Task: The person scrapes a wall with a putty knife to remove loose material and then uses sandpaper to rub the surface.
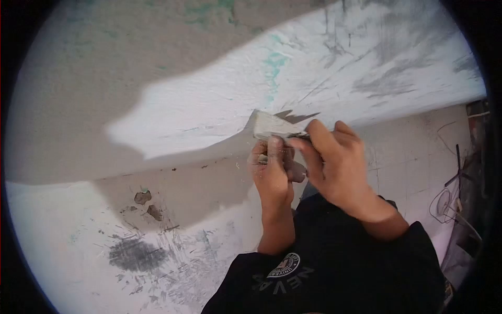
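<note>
Both my hands meet at the off-white, wedge-shaped flat piece (271,125).
Nearest, below the piece, is my black cloth top (355,272); my left hand (274,170) grips the piece from underneath, thumb up against it, while my right hand (340,165) curls in at its right, though whether those fingers grasp anything I cannot tell. I judge this a two-handed handling step; moving on calls for a steady left hold. Beyond the piece, the smeared white-and-grey surface (209,118) spreads wide, its long edge running just below; dark, thin crossed rods (458,165) stand well off right.
</note>
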The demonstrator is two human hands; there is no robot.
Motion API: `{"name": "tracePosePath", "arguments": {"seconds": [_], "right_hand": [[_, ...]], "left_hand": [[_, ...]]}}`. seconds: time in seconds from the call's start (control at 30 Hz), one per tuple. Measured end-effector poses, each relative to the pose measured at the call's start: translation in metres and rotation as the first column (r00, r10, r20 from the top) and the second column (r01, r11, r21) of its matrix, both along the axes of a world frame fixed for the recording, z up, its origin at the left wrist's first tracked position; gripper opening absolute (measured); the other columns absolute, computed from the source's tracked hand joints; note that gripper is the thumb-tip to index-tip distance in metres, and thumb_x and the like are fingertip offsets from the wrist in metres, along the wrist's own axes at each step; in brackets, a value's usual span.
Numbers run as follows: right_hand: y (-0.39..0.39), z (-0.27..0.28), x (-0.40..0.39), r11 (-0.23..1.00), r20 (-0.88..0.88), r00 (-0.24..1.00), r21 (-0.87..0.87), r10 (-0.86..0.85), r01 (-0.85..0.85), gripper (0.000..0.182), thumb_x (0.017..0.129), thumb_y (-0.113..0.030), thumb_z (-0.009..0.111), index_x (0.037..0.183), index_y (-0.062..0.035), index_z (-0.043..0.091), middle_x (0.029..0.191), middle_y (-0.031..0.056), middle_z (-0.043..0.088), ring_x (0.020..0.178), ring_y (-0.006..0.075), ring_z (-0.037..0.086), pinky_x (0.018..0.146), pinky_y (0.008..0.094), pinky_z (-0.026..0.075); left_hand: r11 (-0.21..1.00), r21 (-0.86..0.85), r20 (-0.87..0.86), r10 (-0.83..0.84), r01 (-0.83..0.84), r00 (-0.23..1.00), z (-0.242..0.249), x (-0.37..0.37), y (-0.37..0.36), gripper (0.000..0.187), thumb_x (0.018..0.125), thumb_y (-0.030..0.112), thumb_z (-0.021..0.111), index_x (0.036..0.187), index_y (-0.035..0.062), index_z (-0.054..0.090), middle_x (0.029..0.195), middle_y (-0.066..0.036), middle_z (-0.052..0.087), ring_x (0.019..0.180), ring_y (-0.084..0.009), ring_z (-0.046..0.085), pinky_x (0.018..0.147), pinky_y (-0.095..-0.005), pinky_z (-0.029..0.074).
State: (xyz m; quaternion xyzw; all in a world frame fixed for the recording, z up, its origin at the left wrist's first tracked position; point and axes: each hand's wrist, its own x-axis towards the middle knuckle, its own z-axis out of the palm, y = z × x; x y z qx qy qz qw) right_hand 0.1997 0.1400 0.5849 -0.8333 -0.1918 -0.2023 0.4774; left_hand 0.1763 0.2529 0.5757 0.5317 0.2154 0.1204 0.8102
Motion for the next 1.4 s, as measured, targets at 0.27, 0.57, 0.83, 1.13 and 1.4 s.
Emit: {"name": "tracePosePath", "arguments": {"seconds": [0.27,0.57,0.83,1.13,1.4], "right_hand": [[0.009,0.014,0.0,0.989,-0.082,0.989,0.095,0.119,-0.112,0.015,0.087,-0.01,0.066,0.082,-0.004,0.053,0.056,0.0094,0.056,0.049,0.0297,0.052,0.055,0.0364,0.038],[0.004,0.01,-0.003,0.997,0.011,0.997,0.014,0.072,-0.073,0.015,0.093,-0.018,0.061,0.087,-0.0066,0.053,0.05,0.0056,0.054,0.044,0.0272,0.053,0.052,0.0356,0.037],[-0.003,0.012,-0.007,0.999,-0.06,0.998,-0.037,0.008,-0.01,0.015,0.091,-0.017,0.063,0.088,-0.0075,0.053,0.051,0.0076,0.056,0.046,0.0285,0.055,0.055,0.0351,0.04],[0.003,0.008,-0.001,1.0,-0.024,0.999,-0.018,0.024,-0.024,0.015,0.092,-0.019,0.063,0.09,-0.0082,0.052,0.05,0.0065,0.054,0.045,0.0303,0.053,0.055,0.0363,0.041],[0.009,0.012,0.002,0.999,-0.046,0.998,-0.018,0.043,-0.044,0.014,0.092,-0.018,0.061,0.095,-0.0056,0.054,0.053,0.0094,0.057,0.047,0.0305,0.054,0.055,0.0371,0.041]], "left_hand": [[0.984,0.165,-0.128,0.087,-0.066,0.988,0.007,-0.009,0.007,0.022,0.099,0.023,0.056,0.107,0.0022,0.056,0.085,-0.002,0.058,0.069,-0.0068,0.053,0.05,-0.02,0.04],[0.993,0.107,-0.073,-0.048,0.056,0.996,0.006,-0.01,0.011,0.028,0.102,0.026,0.051,0.112,0.0001,0.055,0.088,-0.004,0.061,0.067,-0.0044,0.053,0.052,-0.0213,0.044],[0.997,0.061,-0.096,-0.035,0.041,0.995,0.0,-0.003,0.001,0.021,0.1,0.021,0.055,0.106,0.0009,0.058,0.092,-0.005,0.062,0.078,-0.0104,0.06,0.063,-0.0253,0.05],[0.996,0.084,-0.114,-0.027,0.037,0.993,-0.004,-0.003,0.002,0.027,0.103,0.027,0.049,0.111,0.0009,0.054,0.094,-0.007,0.062,0.083,-0.0124,0.062,0.065,-0.025,0.052],[0.99,0.12,-0.129,-0.054,0.07,0.99,-0.006,-0.01,0.012,0.029,0.102,0.029,0.051,0.111,0.002,0.056,0.092,-0.004,0.062,0.077,-0.0092,0.059,0.06,-0.0225,0.049]]}}
